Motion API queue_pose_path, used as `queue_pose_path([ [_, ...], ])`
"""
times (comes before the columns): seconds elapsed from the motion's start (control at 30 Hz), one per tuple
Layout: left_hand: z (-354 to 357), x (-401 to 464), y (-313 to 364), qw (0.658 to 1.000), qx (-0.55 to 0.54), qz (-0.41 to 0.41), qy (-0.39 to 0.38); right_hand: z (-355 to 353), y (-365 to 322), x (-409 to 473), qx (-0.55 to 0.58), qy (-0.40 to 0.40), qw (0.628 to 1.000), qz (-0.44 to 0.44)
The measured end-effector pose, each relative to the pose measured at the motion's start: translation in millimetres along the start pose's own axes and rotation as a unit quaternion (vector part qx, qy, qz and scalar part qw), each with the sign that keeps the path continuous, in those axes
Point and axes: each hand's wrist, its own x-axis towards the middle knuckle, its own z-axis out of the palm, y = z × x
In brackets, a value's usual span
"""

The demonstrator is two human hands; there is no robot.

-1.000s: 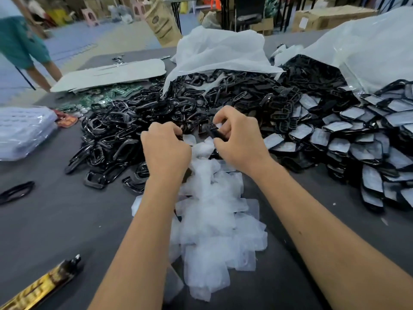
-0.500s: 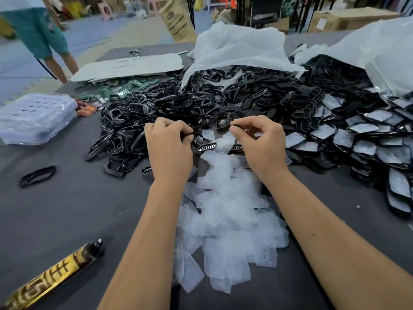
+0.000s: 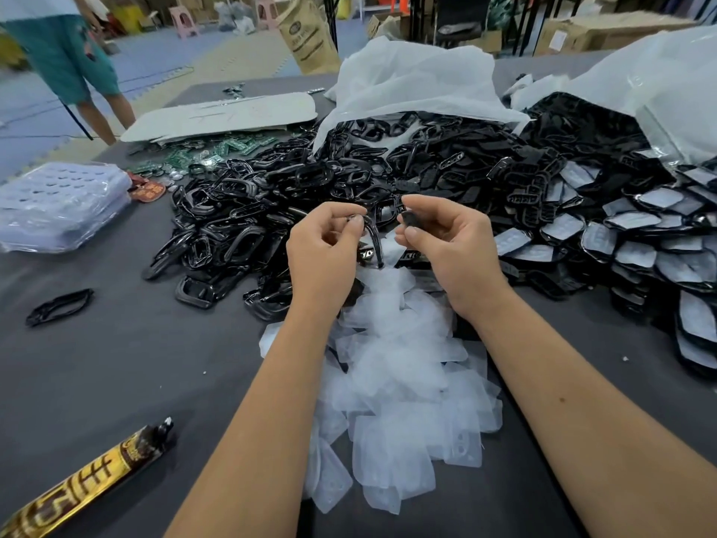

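My left hand [image 3: 324, 248] pinches a thin black curved frame [image 3: 373, 240] that hangs down from its fingertips. My right hand [image 3: 446, 236] pinches a small flat black plastic piece [image 3: 410, 219] between thumb and fingers. Both hands are raised a little above the dark table [image 3: 128, 366], just in front of a big heap of black plastic frames [image 3: 271, 196]. Below my wrists lies a pile of clear peeled film pieces [image 3: 399, 382].
Black parts with pale film on them [image 3: 636, 242] are stacked at the right. White plastic bags [image 3: 411, 83] lie behind the heap. A wrapped tray stack [image 3: 58, 203] sits at left, a lone black frame [image 3: 58, 306] near it, a gold-printed stick [image 3: 89, 483] at front left. A person's legs [image 3: 101, 106] stand far left.
Both hands have lifted off the heap and moved apart. The left now holds a curved frame and the right a small flat piece.
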Motion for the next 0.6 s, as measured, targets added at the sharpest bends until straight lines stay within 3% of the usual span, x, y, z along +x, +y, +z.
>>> queue_pose_path([
  [0.23, 1.3, -0.4, -2.4, 0.997, -0.041, -0.041, 0.047, 0.3, 2.5, -0.4, 0.022, 0.016, 1.000, -0.008],
  [0.5, 2.1, 1.9, 2.0, 0.997, -0.063, -0.033, 0.007, 0.8, 1.5, -2.0, 0.029, 0.014, 0.999, -0.007],
  [0.6, 1.8, 1.8, -1.0, 0.996, -0.065, -0.047, -0.027, 1.7, 2.1, -0.7, -0.022, 0.014, 1.000, -0.016],
])
